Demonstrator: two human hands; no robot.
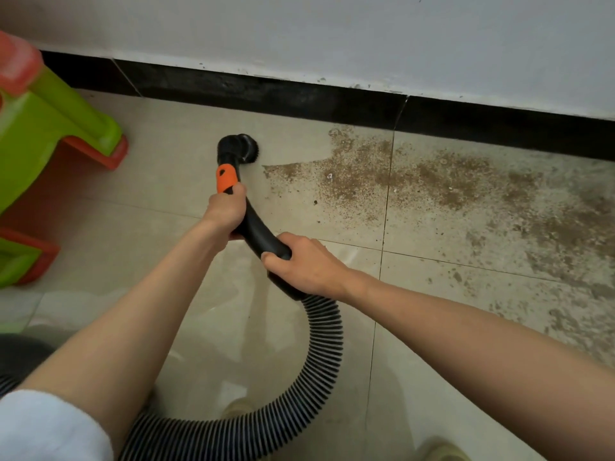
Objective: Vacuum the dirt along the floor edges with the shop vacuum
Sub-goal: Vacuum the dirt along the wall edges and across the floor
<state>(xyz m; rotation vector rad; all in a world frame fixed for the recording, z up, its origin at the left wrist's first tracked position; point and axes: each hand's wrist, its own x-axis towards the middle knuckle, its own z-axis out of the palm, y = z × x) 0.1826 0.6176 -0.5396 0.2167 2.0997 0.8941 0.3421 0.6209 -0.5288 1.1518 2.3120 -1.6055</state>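
A black round brush nozzle [240,148] rests on the beige tiled floor [159,151], just left of a wide patch of brown dirt [432,184] that spreads rightward along the black baseboard [299,98]. My left hand [224,209] grips the curved black wand just below its orange collar [226,178]. My right hand [304,264] grips the wand's lower end where the ribbed black hose [322,354] begins. The hose loops down and back to the left under my arms.
A green and orange plastic stool [50,128] stands at the left, close to the baseboard. A white wall [332,34] rises above the baseboard. A dark rounded object, part of it hidden by my left arm, sits at the lower left [20,357].
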